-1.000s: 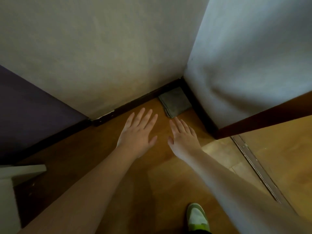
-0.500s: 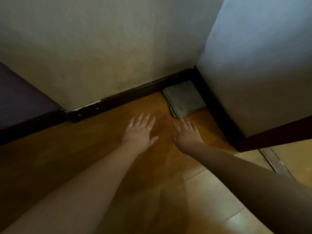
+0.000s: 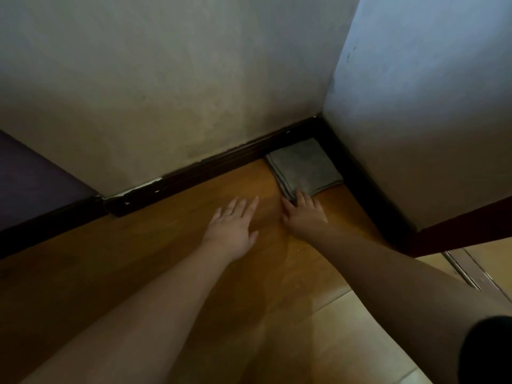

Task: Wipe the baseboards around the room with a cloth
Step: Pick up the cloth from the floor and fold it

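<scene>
The cloth (image 3: 303, 169) lies folded on the floor (image 3: 166, 245) in the corner, touching both runs of baseboard (image 3: 221, 162). My right hand (image 3: 304, 217) reaches its near edge, fingertips (image 3: 300, 196) touching the fold; whether they pinch it I cannot tell. My left hand (image 3: 232, 231) is spread flat, fingers straight, beside it and holding nothing. Judgement: no wiping is under way. Pickup comes first; all baseboard remains.

Dim, soft-focus wide-angle view; bluish light on the right wall (image 3: 432, 92), deep shadow at the left edge.
</scene>
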`<state>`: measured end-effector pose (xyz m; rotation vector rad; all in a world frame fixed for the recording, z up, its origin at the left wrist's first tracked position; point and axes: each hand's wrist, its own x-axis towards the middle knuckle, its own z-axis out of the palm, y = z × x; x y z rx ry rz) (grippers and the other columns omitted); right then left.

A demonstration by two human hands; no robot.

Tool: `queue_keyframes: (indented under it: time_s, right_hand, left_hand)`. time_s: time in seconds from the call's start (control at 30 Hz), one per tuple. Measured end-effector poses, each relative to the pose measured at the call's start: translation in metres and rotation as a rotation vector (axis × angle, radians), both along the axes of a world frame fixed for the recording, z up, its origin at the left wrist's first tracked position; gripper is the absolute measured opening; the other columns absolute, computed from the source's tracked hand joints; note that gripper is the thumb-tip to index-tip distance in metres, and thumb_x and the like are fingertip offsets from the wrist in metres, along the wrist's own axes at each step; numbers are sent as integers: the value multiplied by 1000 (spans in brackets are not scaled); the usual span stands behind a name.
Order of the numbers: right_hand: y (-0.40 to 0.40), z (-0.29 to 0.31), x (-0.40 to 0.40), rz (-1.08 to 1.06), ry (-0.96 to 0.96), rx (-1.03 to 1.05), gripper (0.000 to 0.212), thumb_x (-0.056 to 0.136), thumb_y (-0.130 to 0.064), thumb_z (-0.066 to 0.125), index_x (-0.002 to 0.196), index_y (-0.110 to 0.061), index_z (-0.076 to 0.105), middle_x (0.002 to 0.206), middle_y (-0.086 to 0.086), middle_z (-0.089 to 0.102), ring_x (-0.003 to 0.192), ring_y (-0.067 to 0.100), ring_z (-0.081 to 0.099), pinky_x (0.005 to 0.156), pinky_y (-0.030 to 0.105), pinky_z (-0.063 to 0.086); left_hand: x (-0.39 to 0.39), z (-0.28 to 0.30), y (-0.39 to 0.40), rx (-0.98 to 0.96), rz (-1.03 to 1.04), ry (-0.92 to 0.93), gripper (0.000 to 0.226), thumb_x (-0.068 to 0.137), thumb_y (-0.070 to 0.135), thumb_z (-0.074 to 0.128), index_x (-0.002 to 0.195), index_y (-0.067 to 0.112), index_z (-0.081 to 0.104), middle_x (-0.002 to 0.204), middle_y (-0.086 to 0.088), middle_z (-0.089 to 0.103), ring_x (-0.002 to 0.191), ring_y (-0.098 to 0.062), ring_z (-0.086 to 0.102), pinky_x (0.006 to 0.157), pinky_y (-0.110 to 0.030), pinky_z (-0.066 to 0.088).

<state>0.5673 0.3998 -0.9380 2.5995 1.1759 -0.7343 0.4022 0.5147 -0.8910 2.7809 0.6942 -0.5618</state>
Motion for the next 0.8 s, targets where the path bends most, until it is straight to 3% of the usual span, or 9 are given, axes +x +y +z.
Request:
queue_keyframes:
  time_s: [0.23, 0.4, 0.5, 0.7, 0.8]
  right_hand:
    - [-10, 9, 1, 139, -28, -65, 62, 104, -43, 23, 157, -14, 8, 164, 10, -2, 150, 28, 5, 118, 43, 14]
    - [-43, 9, -16, 235, 21, -41, 65, 103, -46, 28, 157, -15, 6, 164, 8, -3, 151, 26, 5, 119, 41, 16]
    - [-65, 14, -23, 322, 13, 14, 63, 103, -45, 31, 156, -16, 13, 163, 10, 7, 148, 28, 17, 118, 40, 19]
    - [-118, 27, -44, 546, 50, 145, 50, 104, -20, 37, 152, -13, 26, 154, 17, 30, 136, 33, 40, 111, 41, 34]
    - [-132, 27, -50, 577, 63, 260, 41, 101, -14, 45, 142, -10, 41, 141, 17, 48, 124, 33, 52, 101, 42, 46]
  left_hand:
    - [-18, -5, -12, -7, -68, 66, 77, 103, 50, 33, 154, 31, -22, 166, 4, -11, 152, -14, -11, 121, -42, -3]
    - [-24, -11, -29, -1, -117, 80, 73, 104, 47, 29, 156, 27, -19, 167, 4, -11, 152, -14, -12, 122, -41, -2]
    - [-16, -11, -34, 32, -145, 25, 72, 104, 43, 30, 157, 23, -15, 167, 2, -8, 153, -15, -9, 124, -42, -1]
    - [-9, -21, -55, 170, -301, -68, 85, 100, 42, 45, 157, 19, -14, 166, -3, -12, 152, -20, -13, 124, -45, -1]
    - [-6, -25, -67, 189, -384, -7, 79, 100, 41, 49, 158, 17, 2, 166, -6, 6, 153, -24, 0, 123, -46, -3]
